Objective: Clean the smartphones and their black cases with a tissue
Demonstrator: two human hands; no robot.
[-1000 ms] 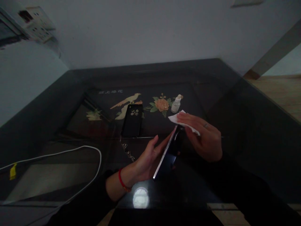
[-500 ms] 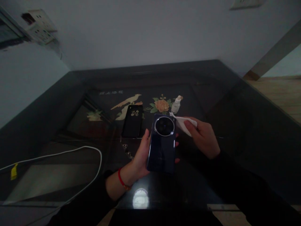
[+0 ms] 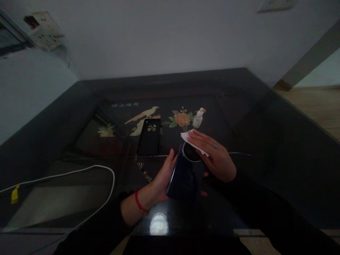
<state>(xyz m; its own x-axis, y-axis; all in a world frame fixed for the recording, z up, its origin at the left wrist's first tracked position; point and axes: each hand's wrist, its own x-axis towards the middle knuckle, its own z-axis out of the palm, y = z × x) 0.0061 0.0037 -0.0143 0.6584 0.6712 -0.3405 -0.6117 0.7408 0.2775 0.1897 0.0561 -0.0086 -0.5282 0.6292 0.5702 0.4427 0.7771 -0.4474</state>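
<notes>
The left hand (image 3: 162,177) curls its fingers around a dark blue glossy smartphone (image 3: 183,175), holding it back-up above the black lacquered table (image 3: 265,141). The right hand (image 3: 215,159) presses a white folded wipe (image 3: 191,141) with flattened fingers onto the phone's round camera ring. A black phone case (image 3: 149,136) and a small clear spray bottle (image 3: 198,118) lie beyond on the table.

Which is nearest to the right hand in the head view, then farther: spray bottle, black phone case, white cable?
From the right hand:
1. Spray bottle, just beyond the fingers, upright.
2. Black phone case, lying flat to the left.
3. White cable, far left on the table.
</notes>
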